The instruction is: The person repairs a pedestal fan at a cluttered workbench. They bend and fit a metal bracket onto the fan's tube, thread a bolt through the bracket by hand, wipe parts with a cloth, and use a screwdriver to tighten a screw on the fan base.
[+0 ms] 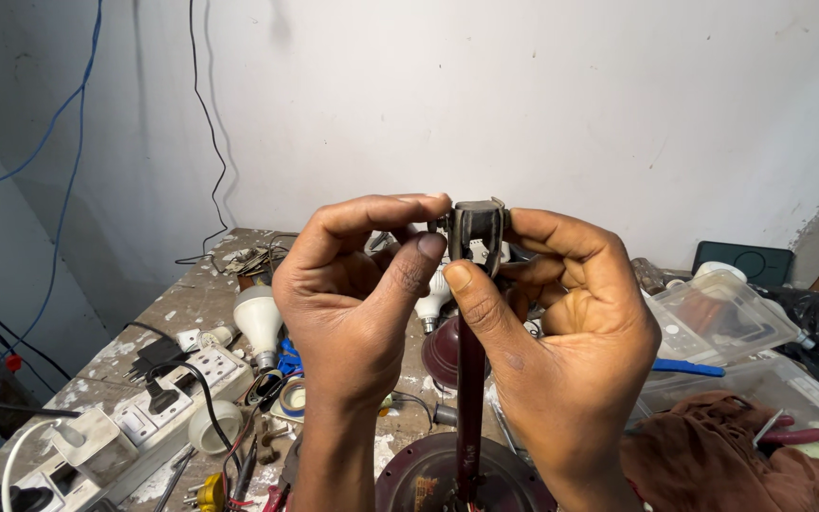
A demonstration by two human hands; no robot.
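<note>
Cluttered workbench below my left hand and right hand, fingers of both pinched shut on dark bracket atop maroon rod.

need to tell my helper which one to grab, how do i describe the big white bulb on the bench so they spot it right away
Start at the cluttered workbench against the white wall, left of the person's left hand. Just beyond the white power strip lies the big white bulb, dome toward the wall and metal base pointing toward the camera. It is the largest bulb there; the smaller white bulb shows behind the fingers.
</note>
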